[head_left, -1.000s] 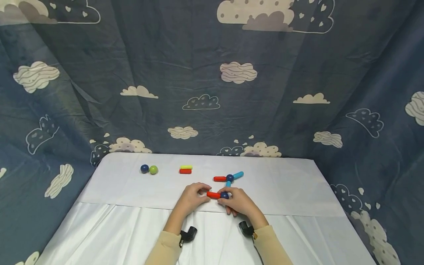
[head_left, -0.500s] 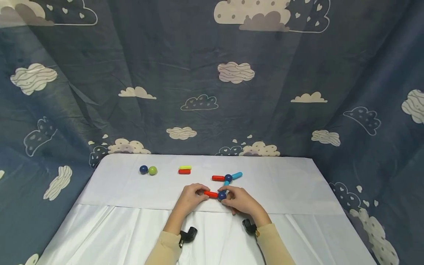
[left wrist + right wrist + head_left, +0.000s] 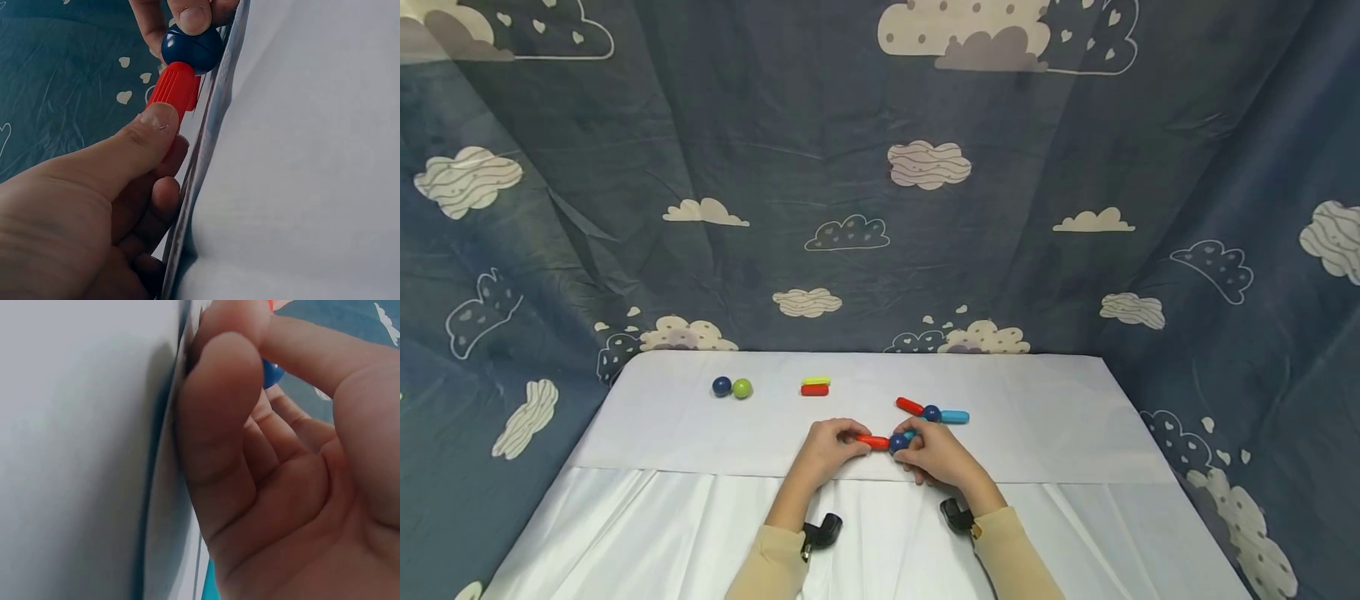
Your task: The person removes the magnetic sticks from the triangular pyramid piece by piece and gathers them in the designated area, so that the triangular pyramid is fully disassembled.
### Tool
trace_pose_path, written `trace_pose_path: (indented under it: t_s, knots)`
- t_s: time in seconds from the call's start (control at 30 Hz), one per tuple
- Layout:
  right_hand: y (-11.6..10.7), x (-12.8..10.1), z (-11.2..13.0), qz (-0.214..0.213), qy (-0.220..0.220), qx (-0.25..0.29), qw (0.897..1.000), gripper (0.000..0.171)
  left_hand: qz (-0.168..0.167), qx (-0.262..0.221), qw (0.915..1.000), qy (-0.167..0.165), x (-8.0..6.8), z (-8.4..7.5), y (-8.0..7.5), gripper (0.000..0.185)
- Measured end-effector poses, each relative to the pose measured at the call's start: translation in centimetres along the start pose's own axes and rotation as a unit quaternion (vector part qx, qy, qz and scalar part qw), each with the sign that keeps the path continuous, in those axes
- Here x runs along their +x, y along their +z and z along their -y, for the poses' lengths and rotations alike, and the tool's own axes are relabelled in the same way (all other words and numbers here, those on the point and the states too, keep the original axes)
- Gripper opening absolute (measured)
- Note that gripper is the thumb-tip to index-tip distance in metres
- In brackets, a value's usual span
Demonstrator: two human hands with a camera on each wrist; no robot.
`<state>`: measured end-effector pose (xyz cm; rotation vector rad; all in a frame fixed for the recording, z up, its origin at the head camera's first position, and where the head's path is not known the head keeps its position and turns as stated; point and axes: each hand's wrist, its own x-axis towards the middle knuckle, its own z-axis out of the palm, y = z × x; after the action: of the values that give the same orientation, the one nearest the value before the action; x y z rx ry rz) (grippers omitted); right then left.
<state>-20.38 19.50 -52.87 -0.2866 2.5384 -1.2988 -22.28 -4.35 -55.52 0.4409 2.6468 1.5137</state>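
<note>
Our white bench (image 3: 1037, 392) carries two loose balls (image 3: 742, 388) and two loose rods (image 3: 815, 390) toward its far edge. Near its front edge, our left hand (image 3: 829, 448) pinches one red rod (image 3: 873, 442), our right hand (image 3: 940, 450) one blue ball (image 3: 898, 442).

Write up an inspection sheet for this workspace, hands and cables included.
Surface: white cloth, creased toward the person.
Pieces: red rod meets blue ball; far ball bears far red rod and light-blue rod; at left, green ball beside navy ball, yellow rod beside spare red rod.
Clutter: nothing seen.
Hands: left hand pinches red rod; right hand pinches blue ball.
Cables: dark line by right sleeve, possibly a cable.
Surroundings: cloud-print curtain behind and at both sides.
</note>
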Motion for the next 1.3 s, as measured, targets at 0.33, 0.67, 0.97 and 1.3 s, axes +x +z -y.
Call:
trace_pose_path:
  t_s: [0.33,0.67,0.97,1.3]
  knots:
    - [0.2,0.2,-0.2,-0.004,0.01,0.011,1.0,0.037,0.022,-0.008,0.9997,-0.01,-0.2,-0.1,-0.5,0.014]
    - [0.1,0.5,-0.3,-0.004,0.024,0.021,0.999,0.038,0.02,-0.038,0.9985,-0.035,0.0,-0.1,-0.6,0.017]
    - [0.1,0.4,-0.5,0.0,0.026,0.032,0.999,0.039,-0.053,-0.071,0.9946,-0.054,0.0,-0.4,-1.0,0.023]
    - [0.2,0.4,-0.4,0.001,0.031,0.038,0.999,0.038,-0.131,-0.051,0.9875,-0.07,0.7,0.0,-5.0,0.02]
